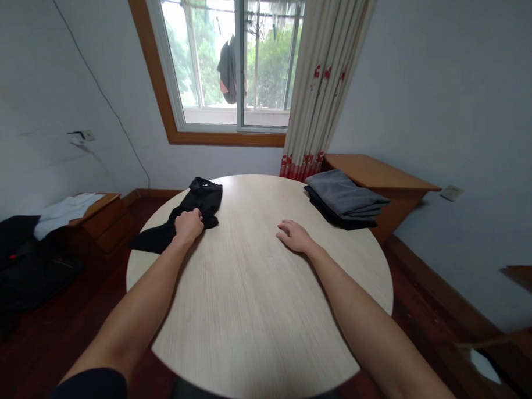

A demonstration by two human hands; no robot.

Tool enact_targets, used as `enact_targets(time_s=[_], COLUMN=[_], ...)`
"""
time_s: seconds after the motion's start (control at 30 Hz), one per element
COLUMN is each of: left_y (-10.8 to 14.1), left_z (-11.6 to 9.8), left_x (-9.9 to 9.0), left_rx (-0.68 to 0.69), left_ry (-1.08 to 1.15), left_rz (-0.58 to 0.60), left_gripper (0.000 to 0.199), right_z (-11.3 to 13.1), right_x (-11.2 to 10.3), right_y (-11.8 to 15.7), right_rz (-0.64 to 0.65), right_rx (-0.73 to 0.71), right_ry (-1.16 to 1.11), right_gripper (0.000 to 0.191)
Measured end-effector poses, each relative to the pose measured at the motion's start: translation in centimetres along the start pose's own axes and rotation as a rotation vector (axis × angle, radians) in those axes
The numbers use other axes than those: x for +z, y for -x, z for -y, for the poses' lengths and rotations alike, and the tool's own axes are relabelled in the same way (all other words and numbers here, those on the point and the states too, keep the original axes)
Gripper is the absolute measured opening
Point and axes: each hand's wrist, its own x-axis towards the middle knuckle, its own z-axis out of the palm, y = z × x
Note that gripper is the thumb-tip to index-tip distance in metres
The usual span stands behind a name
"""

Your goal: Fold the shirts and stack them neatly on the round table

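Note:
On the left part of the round table (252, 305) lies a crumpled black garment (205, 199), one end reaching the table's left edge. My left hand (189, 225) is closed on the middle of this cloth, its fingertips partly hidden. My right hand (296, 236) rests near the middle of the tabletop with its fingers apart and nothing in them. To its right, near the far edge, sits a stack of folded clothes (347, 196), grey on top and black below. The right hand does not touch the stack.
A wooden desk (374, 169) stands behind the table at the right. At the left are a low wooden cabinet (105, 222) with white cloth (65, 211) on it and a black bag (28, 272). A curtain (327, 75) hangs by the window (211, 62).

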Motion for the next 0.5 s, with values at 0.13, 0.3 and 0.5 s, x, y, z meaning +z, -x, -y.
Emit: enact_targets(time_s=[0.13,0.3,0.5], left_y=[3.3,6.2,3.3], left_z=[-5.3,-6.1,-2.5], left_x=[-1.5,-4.6,-2.5], left_rx=[0.293,0.483,0.436], left_ry=[0.191,0.856,0.754], left_rz=[0.172,0.86,0.668], left_gripper=[0.028,0.048,0.041], right_z=[0.9,2.0,3.3], right_x=[-0.3,-0.1,-0.3], right_y=[0.3,0.8,1.1], right_rz=[-0.079,-0.096,-0.023], right_rx=[0.036,-0.018,-0.062], right_ry=[-0.094,-0.385,-0.441], right_gripper=[0.034,0.027,0.028])
